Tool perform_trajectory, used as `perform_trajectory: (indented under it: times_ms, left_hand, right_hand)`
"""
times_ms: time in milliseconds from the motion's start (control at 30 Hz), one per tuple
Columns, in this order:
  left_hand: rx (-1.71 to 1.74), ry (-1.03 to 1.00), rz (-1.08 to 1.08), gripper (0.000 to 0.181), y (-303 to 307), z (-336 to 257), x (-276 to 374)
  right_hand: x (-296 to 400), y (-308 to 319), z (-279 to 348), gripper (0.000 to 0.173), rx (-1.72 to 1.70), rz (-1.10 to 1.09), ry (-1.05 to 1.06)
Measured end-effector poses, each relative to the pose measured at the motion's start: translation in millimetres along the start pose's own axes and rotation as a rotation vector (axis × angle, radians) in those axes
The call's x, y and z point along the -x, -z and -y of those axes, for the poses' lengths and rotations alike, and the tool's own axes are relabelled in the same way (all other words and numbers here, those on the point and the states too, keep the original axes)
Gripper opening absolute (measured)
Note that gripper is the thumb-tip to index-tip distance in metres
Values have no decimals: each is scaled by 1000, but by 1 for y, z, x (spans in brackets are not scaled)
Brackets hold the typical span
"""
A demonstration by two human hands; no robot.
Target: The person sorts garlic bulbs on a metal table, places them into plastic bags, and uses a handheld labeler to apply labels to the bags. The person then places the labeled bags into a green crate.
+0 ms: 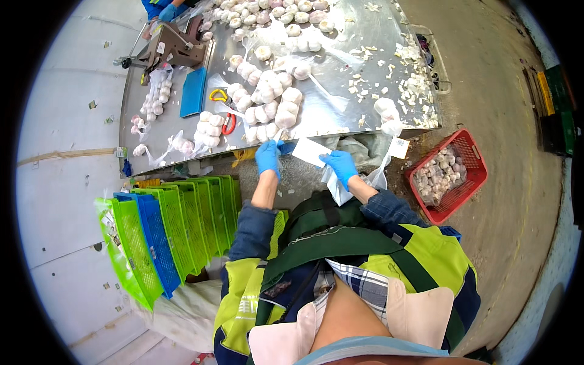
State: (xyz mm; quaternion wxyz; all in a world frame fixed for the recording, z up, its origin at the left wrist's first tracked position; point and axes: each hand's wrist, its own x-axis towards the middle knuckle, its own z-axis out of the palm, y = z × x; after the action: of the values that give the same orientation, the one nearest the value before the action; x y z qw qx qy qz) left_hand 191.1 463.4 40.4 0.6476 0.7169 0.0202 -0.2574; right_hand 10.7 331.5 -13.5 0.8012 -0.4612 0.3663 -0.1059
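My left hand (268, 159), in a blue glove, is at the table's front edge. Its fingertips pinch the white netting tail of a bag of garlic bulbs (262, 134). In my blue-gloved right hand (341, 165) is a blank-looking white card (310, 152), held just off the table edge. White plastic material (336, 188) hangs below that hand; whether it is gripped cannot be made out. Several netted bags of garlic (269, 86) are piled beyond my left hand. To the right, another netted bag (387, 114) lies at the edge, with a printed tag (398, 148) hanging from it.
Scissors (229, 123) and a blue plate (193, 92) lie on the metal table (333, 119), near a brown clamp-like device (171, 48). Loose garlic (292, 16) and trimmed stems (413, 91) cover parts of it. Green crates (200, 219) stand left, a red basket (474, 182) right. Another person's gloved hand (168, 13) shows at top left.
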Motion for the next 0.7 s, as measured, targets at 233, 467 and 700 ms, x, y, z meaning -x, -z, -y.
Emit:
perform_trajectory:
  times_ms: [233,467,700]
  left_hand:
    - [-164,-18,-198,26,30,-32,67]
    - [9,199,-178,21,45,-15,61]
    - [-876,-666,-233,27,41,-12,76]
  right_hand:
    - [-10,-65,4,23,135,241,-200]
    - [-19,-102,-4,19,-125,288,-173]
    - [-17,-103,18,21,-263,380,-92]
